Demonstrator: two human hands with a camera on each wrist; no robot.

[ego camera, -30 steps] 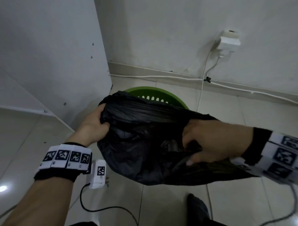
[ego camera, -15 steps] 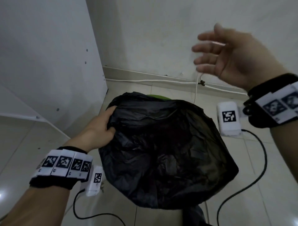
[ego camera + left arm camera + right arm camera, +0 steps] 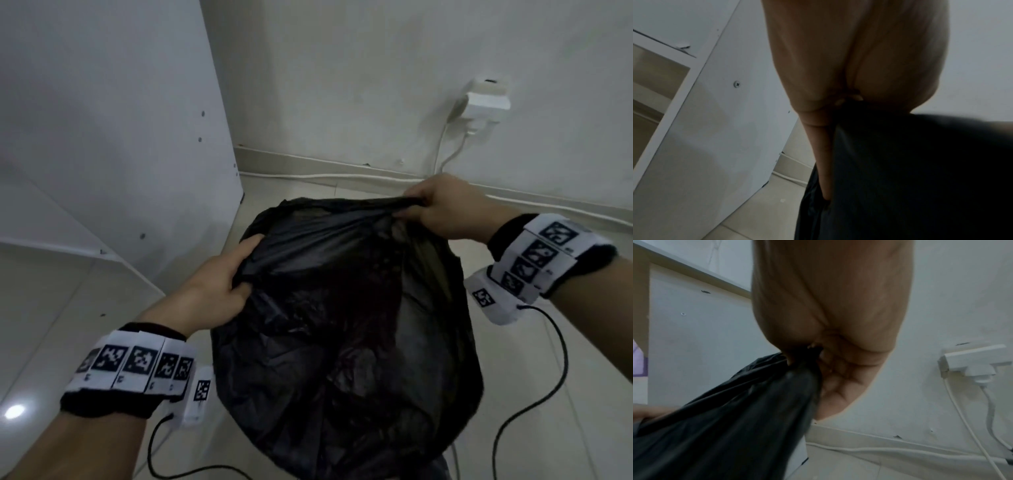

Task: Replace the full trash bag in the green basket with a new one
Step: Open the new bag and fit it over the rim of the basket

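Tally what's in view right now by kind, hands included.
Hands: 2, left and right, each gripping the bag's rim
Black bag: 1
Wall adapter: 1
White cabinet: 1
Total: 5

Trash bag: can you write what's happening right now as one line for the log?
step: opening bag | left hand: grips black trash bag rim | right hand: grips far rim | green basket: hidden

Each bare forearm wears a black fabric wristband point(image 3: 102, 407) wrapped by a white strip of square black-and-white coded markers point(image 3: 137, 365). A small white camera box point(image 3: 493, 305) with a thin black cable point(image 3: 534, 394) hangs beneath each wrist.
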